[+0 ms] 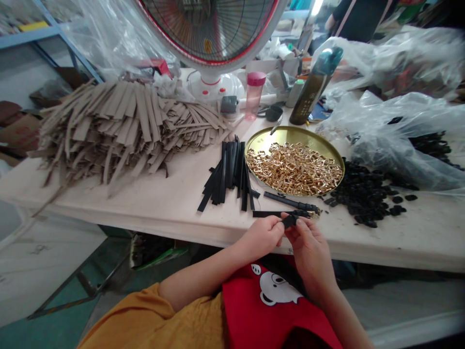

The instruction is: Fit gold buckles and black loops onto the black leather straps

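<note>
My left hand (pixel 264 236) and my right hand (pixel 308 242) meet at the table's front edge, both pinched on a short black strap piece (pixel 289 221). Just beyond my fingers two assembled black straps (pixel 286 201) lie on the table. A round gold tray (pixel 269 136) full of small gold buckles (pixel 295 167) sits behind them. A loose bundle of black straps (pixel 228 174) lies left of the tray. A pile of small black parts (pixel 363 194) lies right of it.
A big heap of tan strips (pixel 119 123) covers the table's left. A fan (pixel 214 34), a pink cup (pixel 255 94) and a dark bottle (pixel 314 87) stand at the back. Clear plastic bags (pixel 403 131) fill the right. Another person (pixel 358 17) is far back.
</note>
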Demonstrator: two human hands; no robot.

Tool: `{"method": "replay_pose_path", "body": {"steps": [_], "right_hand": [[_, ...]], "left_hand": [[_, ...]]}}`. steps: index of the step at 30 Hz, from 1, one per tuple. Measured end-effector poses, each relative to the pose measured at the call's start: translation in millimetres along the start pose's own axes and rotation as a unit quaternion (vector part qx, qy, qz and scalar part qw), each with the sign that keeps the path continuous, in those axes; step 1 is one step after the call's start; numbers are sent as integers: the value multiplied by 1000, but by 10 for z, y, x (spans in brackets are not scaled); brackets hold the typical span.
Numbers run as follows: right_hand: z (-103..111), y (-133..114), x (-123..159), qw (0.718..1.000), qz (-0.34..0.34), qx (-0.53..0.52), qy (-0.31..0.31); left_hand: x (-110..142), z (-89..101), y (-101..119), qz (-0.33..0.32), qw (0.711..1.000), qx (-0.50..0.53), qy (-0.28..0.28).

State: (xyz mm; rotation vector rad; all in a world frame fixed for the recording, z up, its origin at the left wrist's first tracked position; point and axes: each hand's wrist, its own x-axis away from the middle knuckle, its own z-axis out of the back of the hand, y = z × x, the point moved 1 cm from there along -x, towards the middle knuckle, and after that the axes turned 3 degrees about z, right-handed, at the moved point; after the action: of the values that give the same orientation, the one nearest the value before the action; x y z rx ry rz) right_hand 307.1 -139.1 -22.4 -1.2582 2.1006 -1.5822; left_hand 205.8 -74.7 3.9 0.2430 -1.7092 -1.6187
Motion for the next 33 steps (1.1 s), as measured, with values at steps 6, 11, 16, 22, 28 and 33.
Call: {"method": "replay_pose_path", "body": {"steps": [6, 11, 16, 22, 28, 33], "right_hand": [[89, 87, -66, 1000, -12, -14, -9], [137, 118, -83, 999, -21, -11, -27], [124, 93, -50, 1000, -14, 2, -27], [51, 33, -27, 1000, -6, -26, -16], [0, 20, 32, 999, 10, 23, -23], [34, 5, 121, 967, 131, 219, 7]], "left_hand": [[-21, -9, -5, 84, 982, 154, -72], [-29, 1, -41, 83, 984, 138, -80], [-8, 4, -43, 13, 999, 14, -32], [17, 6, -44, -68, 988, -131, 51], [34, -26, -56, -79, 968, -219, 93], [78, -76, -16, -85, 933, -331, 113]]}}
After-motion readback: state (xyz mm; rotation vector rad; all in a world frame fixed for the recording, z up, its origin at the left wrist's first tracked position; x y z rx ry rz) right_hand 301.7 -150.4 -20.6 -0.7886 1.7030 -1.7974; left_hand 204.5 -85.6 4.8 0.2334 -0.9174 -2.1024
